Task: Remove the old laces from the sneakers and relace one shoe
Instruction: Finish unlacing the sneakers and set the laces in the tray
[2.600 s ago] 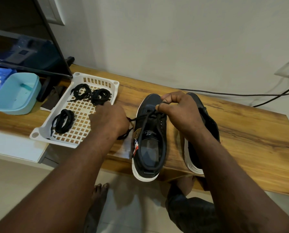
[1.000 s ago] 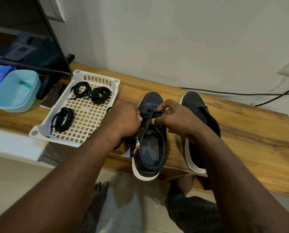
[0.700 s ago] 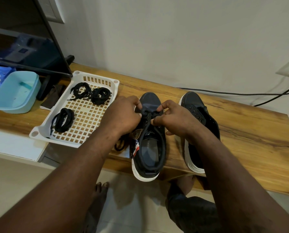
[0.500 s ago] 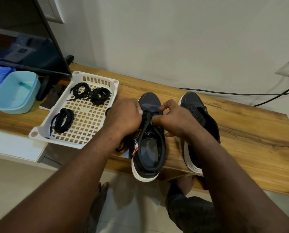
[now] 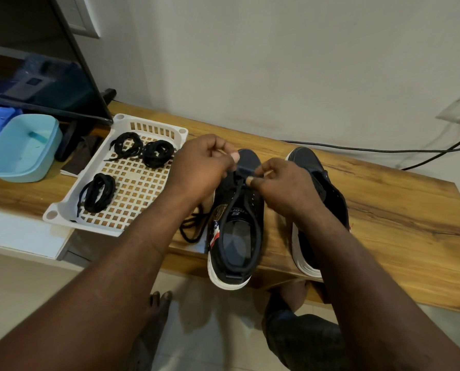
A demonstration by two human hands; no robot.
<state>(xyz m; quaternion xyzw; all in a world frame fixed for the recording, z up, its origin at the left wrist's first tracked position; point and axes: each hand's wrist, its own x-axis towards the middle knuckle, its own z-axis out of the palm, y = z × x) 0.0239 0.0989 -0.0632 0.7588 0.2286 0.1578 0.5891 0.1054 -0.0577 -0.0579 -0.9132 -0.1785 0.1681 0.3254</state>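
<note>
Two dark sneakers with white soles stand on the wooden bench [image 5: 384, 210], heels toward me. Over the toe end of the left sneaker [image 5: 237, 231], my left hand [image 5: 202, 167] and my right hand [image 5: 282, 186] each pinch the black lace [image 5: 234, 202] at its lowest eyelets. One strand runs in a long loop down over the shoe's opening, and a loose end [image 5: 191, 228] lies on the bench left of the shoe. My right forearm partly covers the right sneaker [image 5: 325, 199], on which I can make out no lace.
A white perforated tray [image 5: 132, 188] at the left holds three coiled black laces [image 5: 97, 192]. Beyond it stand a light blue plastic tub [image 5: 20, 148] and a dark screen [image 5: 36, 76]. A black cable [image 5: 384, 150] runs along the wall. Bare bench surface stretches to the right.
Both hands came together over the left sneaker's toe end; my left hand moved in from beside the tray. The lace loop now hangs longer over the shoe's opening.
</note>
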